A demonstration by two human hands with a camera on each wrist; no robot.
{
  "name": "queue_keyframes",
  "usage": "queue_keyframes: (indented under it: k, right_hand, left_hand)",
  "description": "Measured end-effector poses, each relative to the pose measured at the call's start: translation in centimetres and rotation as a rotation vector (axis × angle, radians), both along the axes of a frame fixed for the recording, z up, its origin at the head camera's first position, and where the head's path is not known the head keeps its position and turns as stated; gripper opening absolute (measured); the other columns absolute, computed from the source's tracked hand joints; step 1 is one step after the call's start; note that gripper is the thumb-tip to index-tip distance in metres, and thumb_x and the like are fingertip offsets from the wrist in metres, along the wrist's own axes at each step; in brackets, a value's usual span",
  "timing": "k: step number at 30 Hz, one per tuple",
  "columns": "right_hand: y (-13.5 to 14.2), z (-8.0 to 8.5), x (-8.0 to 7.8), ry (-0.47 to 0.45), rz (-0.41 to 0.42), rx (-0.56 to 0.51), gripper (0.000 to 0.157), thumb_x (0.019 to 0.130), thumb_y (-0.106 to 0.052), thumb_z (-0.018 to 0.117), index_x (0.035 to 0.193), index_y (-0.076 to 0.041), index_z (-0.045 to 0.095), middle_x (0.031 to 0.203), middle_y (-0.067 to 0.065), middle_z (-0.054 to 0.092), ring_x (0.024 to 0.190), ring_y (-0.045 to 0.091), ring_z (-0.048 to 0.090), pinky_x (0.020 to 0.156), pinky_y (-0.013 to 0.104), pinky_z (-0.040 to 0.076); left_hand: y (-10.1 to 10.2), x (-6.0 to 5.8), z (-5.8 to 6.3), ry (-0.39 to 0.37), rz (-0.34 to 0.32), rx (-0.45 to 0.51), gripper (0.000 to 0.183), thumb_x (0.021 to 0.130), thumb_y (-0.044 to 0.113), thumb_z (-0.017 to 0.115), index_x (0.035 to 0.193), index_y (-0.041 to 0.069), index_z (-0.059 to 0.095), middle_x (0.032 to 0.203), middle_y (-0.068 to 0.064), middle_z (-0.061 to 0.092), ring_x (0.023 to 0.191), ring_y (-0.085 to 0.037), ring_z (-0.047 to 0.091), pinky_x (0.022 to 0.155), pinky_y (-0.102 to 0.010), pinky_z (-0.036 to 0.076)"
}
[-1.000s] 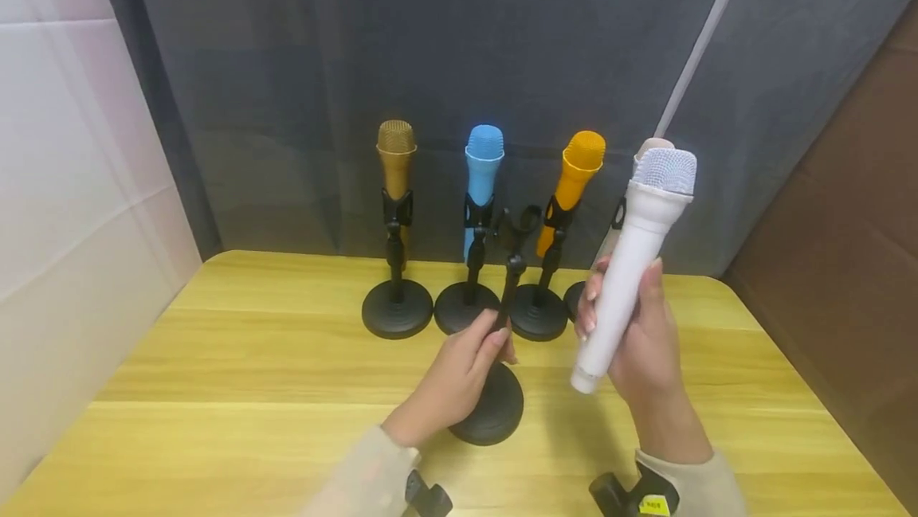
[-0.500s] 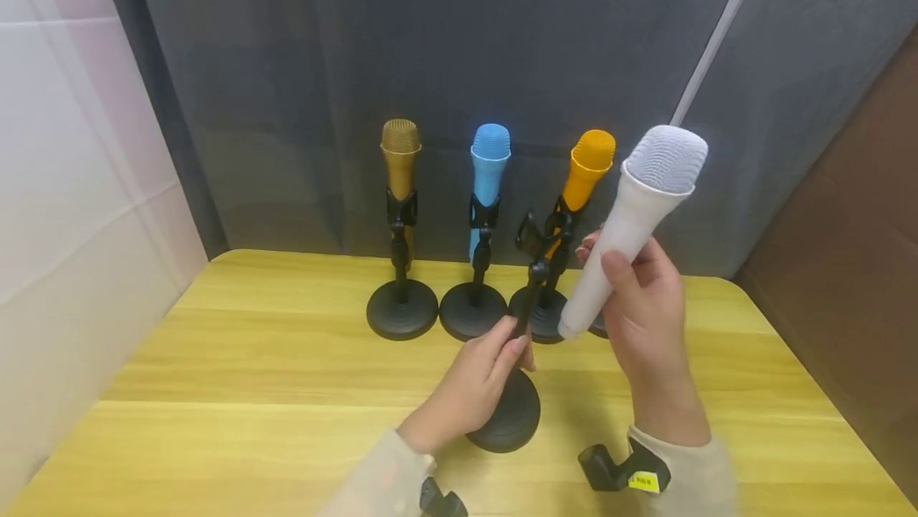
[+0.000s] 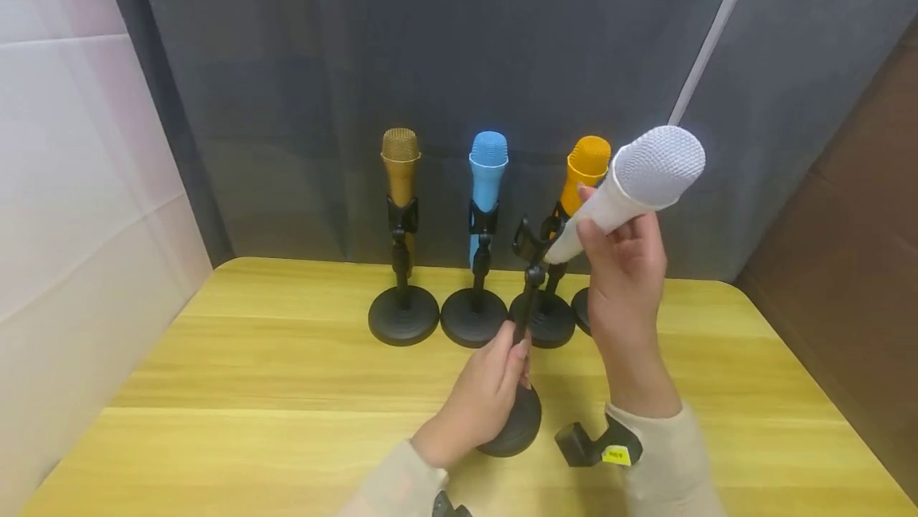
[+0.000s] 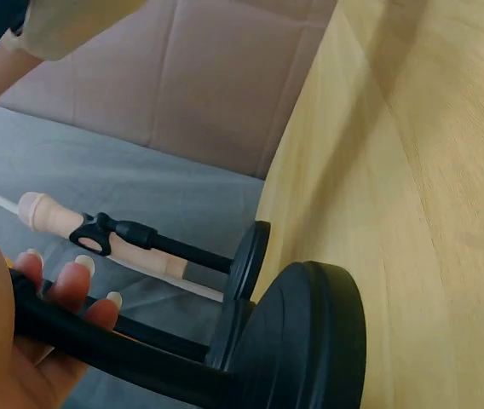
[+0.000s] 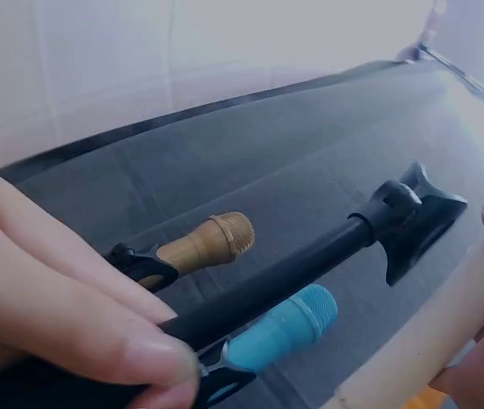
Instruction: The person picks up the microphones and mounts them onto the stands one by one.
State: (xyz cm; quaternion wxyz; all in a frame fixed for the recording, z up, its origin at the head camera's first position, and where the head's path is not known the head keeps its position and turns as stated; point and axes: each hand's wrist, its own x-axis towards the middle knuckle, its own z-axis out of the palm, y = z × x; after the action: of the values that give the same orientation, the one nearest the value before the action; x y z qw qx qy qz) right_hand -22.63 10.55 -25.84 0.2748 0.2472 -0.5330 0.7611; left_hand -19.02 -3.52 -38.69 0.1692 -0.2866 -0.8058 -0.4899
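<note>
My left hand (image 3: 480,389) grips the pole of a black desktop microphone stand, whose round base (image 3: 515,425) is on the table. At its top the holder clip (image 3: 528,242) has nothing in it; the right wrist view shows the same clip (image 5: 421,226) from the side. My right hand (image 3: 627,286) holds a white microphone (image 3: 658,165) by its handle, tilted, mesh head up and to the right. The microphone's narrow tail end is right beside the clip in the head view. In the left wrist view, fingers (image 4: 72,285) curl round the pole.
Behind stand a gold microphone (image 3: 400,170), a blue one (image 3: 488,174) and an orange one (image 3: 588,158) on black stands. A pale microphone (image 4: 50,215) on another stand shows in the left wrist view. Grey curtain (image 3: 502,39) closes off the table's back.
My right hand has moved up and left, tipping the white microphone flatter and bringing its tail end to the clip. The held stand has shifted slightly right.
</note>
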Motion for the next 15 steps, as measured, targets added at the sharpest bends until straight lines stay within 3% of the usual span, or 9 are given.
queue_keyframes:
  k: [2,7,15]
  right_hand:
    - [-0.4,0.7,-0.4,0.008,-0.028,0.045,0.043,0.096,0.005,0.061,0.136,-0.007,0.055,0.133,0.015,0.063,0.132,0.03,0.056,0.117,0.042,0.04]
    - [-1.2,2.0,-1.2,-0.002,0.027,0.103,0.046,0.095,0.005,0.061,0.138,-0.009,0.053,0.135,0.012,0.062,0.134,0.027,0.057,0.119,0.04,0.039]
    - [-2.0,2.0,-1.1,0.001,0.073,0.293,0.046,0.095,0.0,0.061,0.139,-0.012,0.053,0.133,0.012,0.066,0.131,0.026,0.059,0.112,0.04,0.045]
  left_hand:
    - [0.0,-0.1,-0.1,0.013,0.016,-0.002,0.015,0.11,0.015,0.038,0.1,0.01,0.048,0.076,0.001,0.057,0.068,-0.004,0.057,0.064,-0.017,0.053]
    - [-0.2,-0.2,-0.4,0.014,0.015,-0.004,0.016,0.11,0.016,0.038,0.101,0.01,0.049,0.076,0.002,0.055,0.068,-0.002,0.057,0.064,-0.018,0.053]
    - [-0.1,-0.1,-0.4,0.023,0.014,-0.004,0.015,0.11,0.015,0.038,0.1,0.011,0.048,0.075,0.002,0.054,0.067,-0.004,0.059,0.064,-0.017,0.053]
